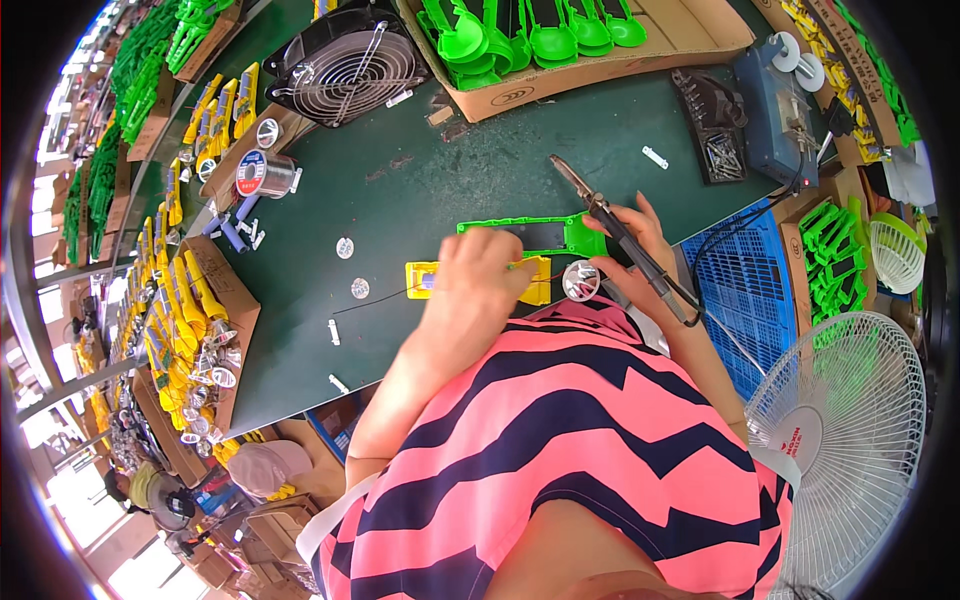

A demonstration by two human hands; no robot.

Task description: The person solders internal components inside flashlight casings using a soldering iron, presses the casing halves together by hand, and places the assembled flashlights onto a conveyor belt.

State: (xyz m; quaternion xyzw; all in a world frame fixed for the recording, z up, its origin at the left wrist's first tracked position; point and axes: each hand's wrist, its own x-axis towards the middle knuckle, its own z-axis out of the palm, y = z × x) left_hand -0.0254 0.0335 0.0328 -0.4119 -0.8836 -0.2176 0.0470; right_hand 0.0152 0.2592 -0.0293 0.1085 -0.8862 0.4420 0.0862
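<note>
My right hand (645, 248) grips a soldering iron (632, 245), its tip pointing up and left, raised off the work. My left hand (472, 280) is closed, fingers curled down over a yellow plastic housing (420, 282); what its fingertips hold is hidden. A thin dark wire (375, 303) runs out to the left from beneath that hand. Just beyond lies a green plastic housing (583, 236) with a dark middle section, partly behind my left fingers. A round silver reflector (580, 281) sits at the right end of the yellow housing, close to my right hand.
Small clear discs (345, 247) and white strips lie on the green table (400, 190). A solder spool (264, 174), a black fan (350, 75) and a carton (600, 85) of green parts stand farther back. At right are a blue soldering station (770, 125) and a large fan (840, 450).
</note>
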